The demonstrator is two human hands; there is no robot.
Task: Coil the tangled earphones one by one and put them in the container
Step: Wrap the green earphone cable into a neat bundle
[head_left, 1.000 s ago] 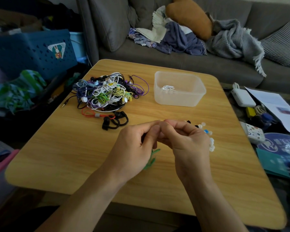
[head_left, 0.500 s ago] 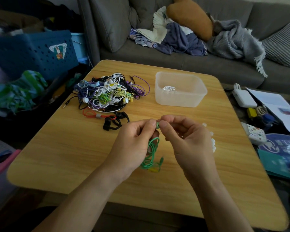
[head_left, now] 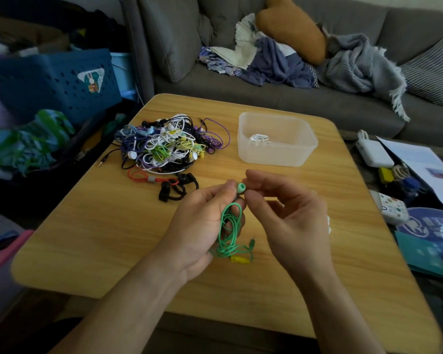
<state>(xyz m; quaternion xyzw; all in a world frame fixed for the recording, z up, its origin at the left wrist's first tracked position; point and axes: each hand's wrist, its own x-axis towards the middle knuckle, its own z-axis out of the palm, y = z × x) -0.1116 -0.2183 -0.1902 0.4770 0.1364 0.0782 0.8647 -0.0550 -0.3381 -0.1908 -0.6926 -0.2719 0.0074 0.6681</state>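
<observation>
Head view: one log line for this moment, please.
left hand grips green earphones | right hand at earbud | container: one white set

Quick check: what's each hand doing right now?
Left hand: holds the green earphones.
Right hand: fingers curled by the earbud; grip cannot be told.

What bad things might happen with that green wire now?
The green earphones hang in loose loops from the left hand, so the loops might slip apart or knot. The dangling plug end near the table might snag while coiling. The right hand looks to barely touch the earbud, so it may slip free.
</observation>
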